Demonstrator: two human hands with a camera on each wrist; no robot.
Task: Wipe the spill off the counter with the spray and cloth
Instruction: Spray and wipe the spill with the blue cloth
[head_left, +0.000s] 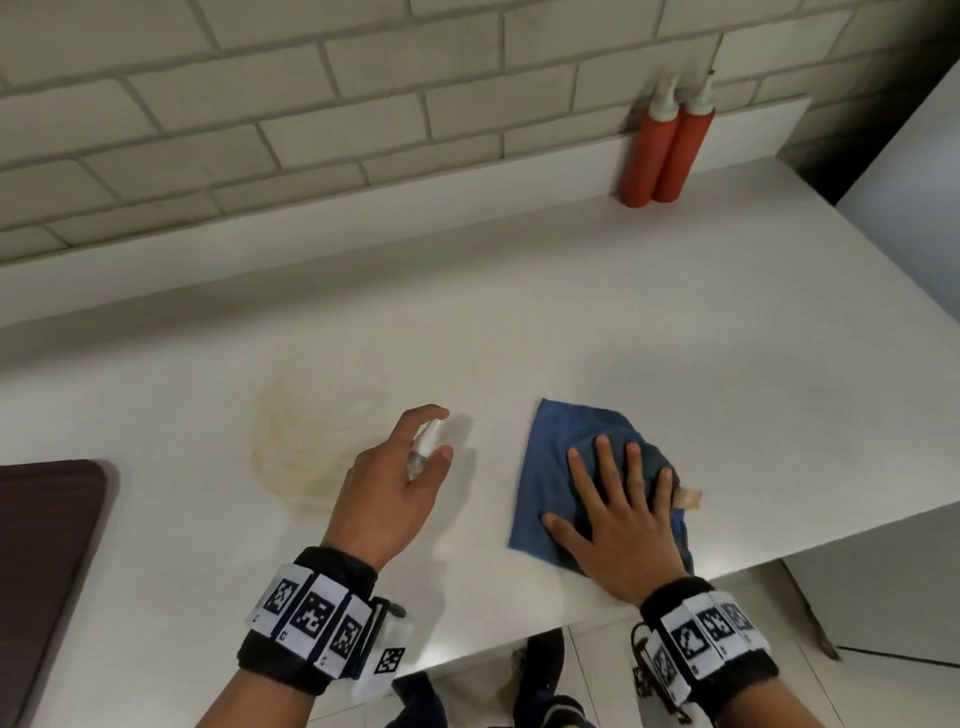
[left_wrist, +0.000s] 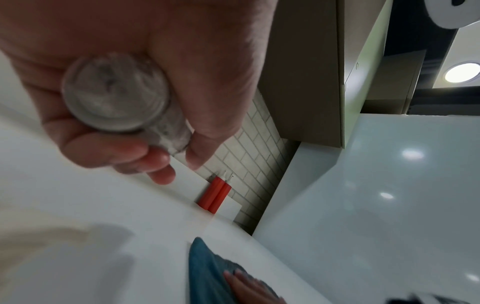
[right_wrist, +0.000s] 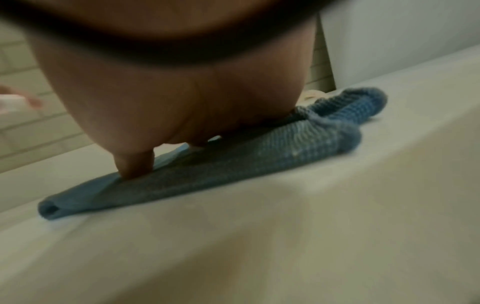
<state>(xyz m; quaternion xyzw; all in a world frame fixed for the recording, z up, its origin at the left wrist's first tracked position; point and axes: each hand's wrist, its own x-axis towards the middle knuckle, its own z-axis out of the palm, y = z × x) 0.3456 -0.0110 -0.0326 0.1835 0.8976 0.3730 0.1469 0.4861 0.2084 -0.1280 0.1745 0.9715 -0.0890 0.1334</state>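
Yellowish spill (head_left: 306, 452) lay unwiped on the tabletop (head_left: 675, 322) left of the spray bottle (head_left: 423, 448) gripped by left hand (head_left: 387, 486), right hand (head_left: 621, 512) flat, fingers straight, on cloth (head_left: 561, 467); spraying appeared pending, wiping next.

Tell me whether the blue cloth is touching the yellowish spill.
Apart. The head view shows bare white counter between the blue cloth and the yellowish spill, with the left hand over the gap.
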